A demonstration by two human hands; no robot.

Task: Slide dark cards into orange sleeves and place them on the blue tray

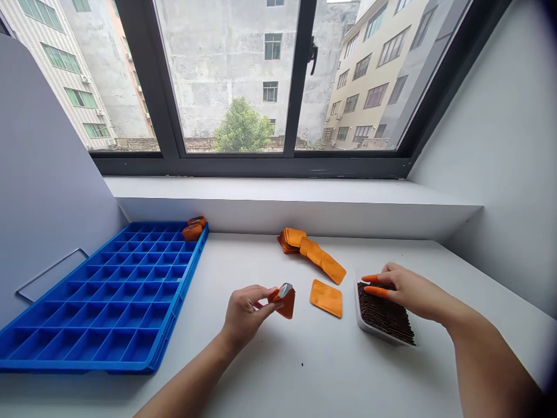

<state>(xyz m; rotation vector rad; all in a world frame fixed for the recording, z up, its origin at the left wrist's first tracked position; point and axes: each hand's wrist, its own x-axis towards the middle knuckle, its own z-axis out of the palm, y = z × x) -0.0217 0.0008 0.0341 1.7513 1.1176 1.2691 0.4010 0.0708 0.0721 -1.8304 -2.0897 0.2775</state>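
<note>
Between its thumb and fingers, my left hand (248, 313) pinches a small orange pouch (286, 307), its mouth spread and a silvery lining showing. My right hand (398, 287) is over a clear plastic tub (365, 326) packed with thin dark brown pieces (385, 316) in a tight row. Orange covers sit on two of its fingers, which are stretched out slightly apart at the far end of the row. One flat orange pouch (326, 298) lies between my hands. Behind it, more flat pouches (322, 259) fan out from a stack (291, 239).
At the left stands a blue compartment tray (152, 348), with two orange bundles (192, 232) in its far right corner. A pale panel with a wire handle (52, 273) leans beside it. The window ledge (287, 188) bounds the white table (261, 383) at the back.
</note>
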